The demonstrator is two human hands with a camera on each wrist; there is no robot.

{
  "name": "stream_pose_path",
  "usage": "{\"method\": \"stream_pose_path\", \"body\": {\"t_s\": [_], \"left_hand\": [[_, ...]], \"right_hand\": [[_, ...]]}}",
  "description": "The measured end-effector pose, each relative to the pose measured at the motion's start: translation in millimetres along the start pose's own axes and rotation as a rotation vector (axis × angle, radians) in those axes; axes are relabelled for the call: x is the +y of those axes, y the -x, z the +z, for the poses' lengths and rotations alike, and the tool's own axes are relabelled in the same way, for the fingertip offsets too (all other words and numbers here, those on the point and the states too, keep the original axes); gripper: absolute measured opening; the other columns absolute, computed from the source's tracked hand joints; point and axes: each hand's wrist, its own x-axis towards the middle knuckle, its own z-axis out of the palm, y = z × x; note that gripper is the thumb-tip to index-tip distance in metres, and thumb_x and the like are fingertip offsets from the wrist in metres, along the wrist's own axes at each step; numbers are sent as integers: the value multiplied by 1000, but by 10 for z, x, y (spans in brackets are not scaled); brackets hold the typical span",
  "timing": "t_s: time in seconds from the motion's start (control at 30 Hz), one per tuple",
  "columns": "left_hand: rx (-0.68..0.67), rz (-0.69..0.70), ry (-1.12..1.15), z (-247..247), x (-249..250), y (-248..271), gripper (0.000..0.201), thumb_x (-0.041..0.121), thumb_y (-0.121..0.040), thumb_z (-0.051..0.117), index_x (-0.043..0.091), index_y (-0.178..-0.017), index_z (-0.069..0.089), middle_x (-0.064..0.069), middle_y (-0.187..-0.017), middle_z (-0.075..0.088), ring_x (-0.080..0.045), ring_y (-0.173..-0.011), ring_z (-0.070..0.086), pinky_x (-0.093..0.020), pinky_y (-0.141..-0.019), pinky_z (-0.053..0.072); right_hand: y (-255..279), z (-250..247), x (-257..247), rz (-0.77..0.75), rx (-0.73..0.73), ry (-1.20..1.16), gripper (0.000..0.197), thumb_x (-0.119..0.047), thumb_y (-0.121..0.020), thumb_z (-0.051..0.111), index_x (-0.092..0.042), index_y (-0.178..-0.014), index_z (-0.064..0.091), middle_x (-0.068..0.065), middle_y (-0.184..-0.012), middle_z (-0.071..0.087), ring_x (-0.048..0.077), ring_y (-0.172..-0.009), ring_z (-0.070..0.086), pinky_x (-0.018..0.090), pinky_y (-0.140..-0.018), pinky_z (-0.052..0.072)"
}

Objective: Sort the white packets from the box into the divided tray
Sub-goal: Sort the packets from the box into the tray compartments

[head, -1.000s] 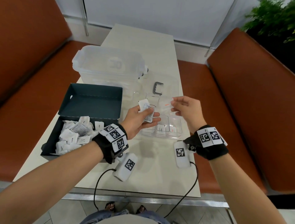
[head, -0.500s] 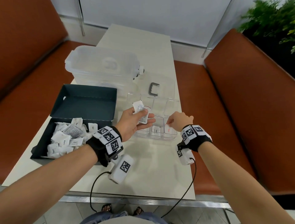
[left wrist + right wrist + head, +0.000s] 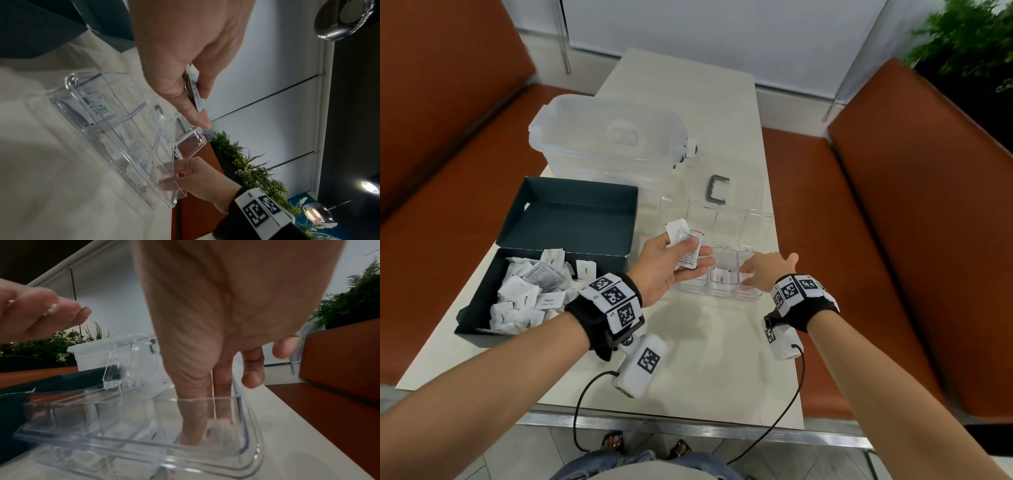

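A dark box (image 3: 472, 329) at the left holds several white packets (image 3: 527, 294). To its right stands the clear divided tray (image 3: 719, 296) (image 3: 72, 81) (image 3: 205, 467). My left hand (image 3: 688, 253) (image 3: 193, 91) hovers over the tray's left side, palm up, with a small stack of packets (image 3: 686, 248) (image 3: 194, 97) gripped between thumb and fingers. My right hand (image 3: 748, 274) (image 3: 205, 418) (image 3: 179, 172) reaches down into the near right compartment. Its thumb and forefinger pinch a thin packet (image 3: 213, 394), seen edge-on. One packet (image 3: 720, 275) lies in the near middle compartment.
A large clear lidded bin (image 3: 606, 137) stands behind the box. The tray's hinged lid with a grey handle (image 3: 717, 188) lies open at the back. Orange benches (image 3: 893, 240) flank the narrow table (image 3: 705, 359), with its front edge close to me.
My right hand came down from above the tray into the near right compartment with its packet. The left hand stayed beside the tray with its stack.
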Motion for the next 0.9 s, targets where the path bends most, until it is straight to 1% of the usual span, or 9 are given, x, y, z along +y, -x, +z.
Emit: {"method": "stream_pose_path", "body": {"t_s": [0.17, 0.3, 0.47, 0.63, 0.67, 0.73, 0.8, 0.83, 0.9], "left_hand": [[-6, -1, 2, -2, 3, 19, 27, 11, -96, 58, -1, -121, 56, -16, -97, 73, -27, -84, 74, -28, -64, 59], [-9, 0, 11, -21, 14, 32, 27, 10, -96, 58, 0, -121, 56, -15, -95, 74, -27, -83, 74, -27, -62, 59], [-13, 5, 10, -46, 33, 37, 28, 11, -96, 58, 0, -121, 56, -16, -97, 74, -28, -85, 74, -28, -63, 59], [-18, 2, 15, -67, 46, 45, 26, 11, -96, 58, 1, -119, 56, -15, -95, 75, -28, -86, 74, -28, -62, 59], [-19, 0, 16, -72, 49, 44, 25, 11, -95, 58, 1, -118, 56, -15, -95, 75, -28, -86, 74, -28, -63, 59], [-27, -4, 12, -82, 53, 46, 23, 11, -95, 59, 2, -117, 58, -15, -96, 75, -29, -87, 73, -29, -63, 59], [-36, -3, -2, -86, 48, 49, 21, 11, -94, 60, 4, -114, 60, -14, -96, 75, -28, -88, 73, -29, -63, 59], [-40, -1, -9, -83, 42, 50, 21, 10, -94, 61, 5, -114, 60, -14, -96, 75, -28, -87, 73, -29, -63, 59], [-52, 3, -29, -70, 30, 59, 23, 10, -92, 64, 5, -113, 61, -14, -96, 75, -27, -86, 74, -28, -63, 59]], "right_hand": [[16, -11, -20, -1, 6, 12, 37, -41, -81, 70, -41, -117, 61, -13, -113, 65, 19, -106, 55, 47, -95, 22], [42, 3, -32, -12, 27, 56, 39, -47, -82, 67, -41, -120, 59, -12, -115, 64, 19, -107, 55, 48, -97, 22], [93, -19, 12, -37, 22, 24, 41, -56, -84, 61, -39, -120, 60, -15, -118, 64, 17, -108, 56, 48, -96, 22], [208, -138, 8, -46, 19, -77, 44, -53, -84, 63, -34, -123, 59, -15, -120, 63, 17, -112, 55, 49, -99, 20], [246, -190, 11, -47, 44, -100, 41, -50, -85, 63, -34, -123, 60, -14, -120, 63, 16, -111, 54, 48, -98, 20], [336, -311, 4, -63, 152, -142, 31, -43, -90, 59, -34, -119, 62, -13, -117, 65, 16, -105, 55, 43, -91, 22], [445, -426, -43, -90, 301, -264, 22, -40, -93, 56, -35, -111, 66, -15, -107, 67, 12, -93, 54, 38, -83, 22], [501, -475, -90, -120, 365, -363, 20, -40, -93, 55, -35, -108, 67, -17, -99, 66, 9, -88, 52, 36, -83, 25], [625, -556, -225, -199, 442, -597, 21, -41, -92, 57, -32, -108, 68, -18, -89, 63, 2, -81, 54, 29, -85, 38]]}}
